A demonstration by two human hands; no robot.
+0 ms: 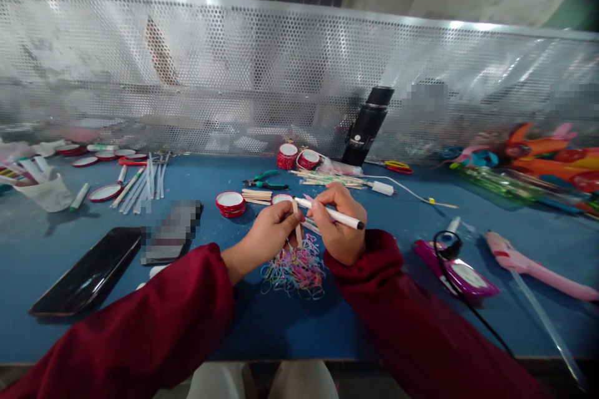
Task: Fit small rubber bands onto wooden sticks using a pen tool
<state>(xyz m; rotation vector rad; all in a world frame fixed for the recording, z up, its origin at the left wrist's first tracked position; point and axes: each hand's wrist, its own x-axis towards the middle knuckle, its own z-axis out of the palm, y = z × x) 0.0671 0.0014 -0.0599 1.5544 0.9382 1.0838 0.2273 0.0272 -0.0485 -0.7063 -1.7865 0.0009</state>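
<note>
Blue tabletop [281,330] lay before a perforated screen [262,68]. Left hand [270,234] pinched a wooden stick [297,227] above the rubber bands [296,269]; right hand [340,227] clasped a white pen [335,216]. 2 red tins [287,156] showed white tops; a white cup [49,194] held rods [29,169].

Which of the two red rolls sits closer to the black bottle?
The roll on the right, next to the black bottle; the other roll stands left of it.

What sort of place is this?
Likely a craft or toy-assembly workbench: blue table, perforated metal screen behind, rubber bands and pliers scattered; left hand grips a wooden stick, right hand a white pen.
</note>
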